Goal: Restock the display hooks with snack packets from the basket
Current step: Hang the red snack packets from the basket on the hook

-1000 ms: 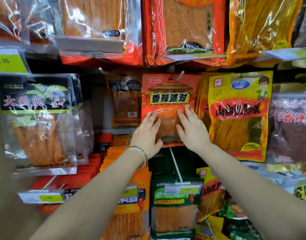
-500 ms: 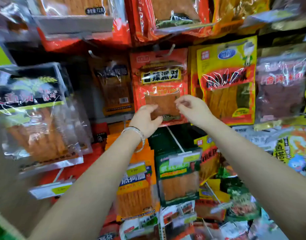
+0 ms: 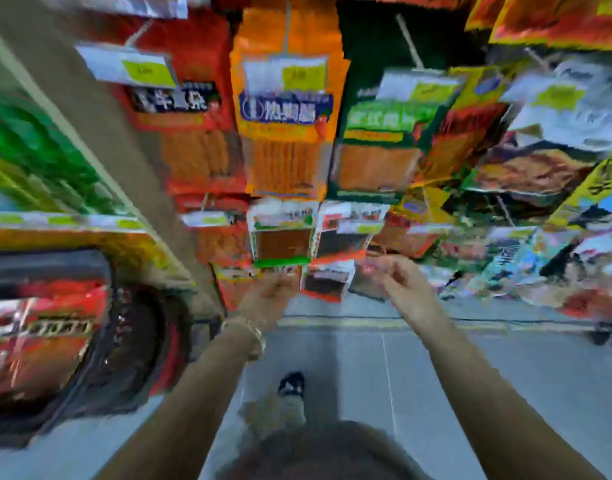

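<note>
Dozens of snack packets point(image 3: 284, 150) hang on display hooks point(image 3: 407, 39), filling upper view, price tags point(image 3: 303, 76) clipped in front. Basket point(image 3: 138, 327) low at left, red packets point(image 3: 38, 341) inside. Grey floor point(image 3: 505, 375) below. Left hand point(image 3: 268, 294) and right hand point(image 3: 400, 284) raised side by side, apart, at lowest row of small packets point(image 3: 327, 282) (heavy motion blur): cannot tell whether either pinches anything or is spread. Bracelet point(image 3: 249, 332) on left wrist. Dark shoe point(image 3: 291, 382) on floor beneath.
</note>
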`<state>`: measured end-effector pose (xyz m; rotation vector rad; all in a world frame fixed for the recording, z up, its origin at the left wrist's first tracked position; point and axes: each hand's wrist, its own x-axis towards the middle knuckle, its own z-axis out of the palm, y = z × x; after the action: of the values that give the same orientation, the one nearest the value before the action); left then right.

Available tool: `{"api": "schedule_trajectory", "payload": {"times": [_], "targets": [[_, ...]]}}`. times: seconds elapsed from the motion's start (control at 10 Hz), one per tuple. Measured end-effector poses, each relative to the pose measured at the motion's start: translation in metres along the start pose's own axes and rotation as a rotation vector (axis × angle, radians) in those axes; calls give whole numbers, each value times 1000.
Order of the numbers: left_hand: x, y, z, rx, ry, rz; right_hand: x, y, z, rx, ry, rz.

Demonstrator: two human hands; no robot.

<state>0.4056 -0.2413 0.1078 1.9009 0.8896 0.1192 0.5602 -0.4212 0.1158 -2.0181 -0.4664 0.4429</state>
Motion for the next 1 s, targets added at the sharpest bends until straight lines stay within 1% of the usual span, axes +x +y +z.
{"api": "schedule_trajectory", "payload": {"times": [0.1,0.2,0.3,0.4,0.5,0.6,0.7,0.8,0.9,1.0], "targets": [[-67,-101,29,-191,-60,-461,-58,74,33,-80,-247,282],[-144,-151,41,-123,-240,-679,-105,112,54,-295,-481,450],[-212,-188,51,-34,-285,-769,-155,139,67,-396,-700,539],[-254,-209,46,-103,-94,-842,-186,148,83,-553,-912,448],[-278,-232,35,-203,69,-917,-196,140,105,-711,-1048,376],[-296,-256,19,-296,150,-1018,-188,124,134,-746,-1081,331],[-312,-280,-6,-361,166,-1081,-175,105,171,-780,-1097,317],[-315,-303,-43,-475,202,-1078,-171,80,216,-762,-1063,336],[-312,-329,-92,-596,279,-1061,-178,59,266,-708,-1020,381],[-308,-355,-143,-608,304,-1050,-195,37,316,-651,-1036,346]]}}
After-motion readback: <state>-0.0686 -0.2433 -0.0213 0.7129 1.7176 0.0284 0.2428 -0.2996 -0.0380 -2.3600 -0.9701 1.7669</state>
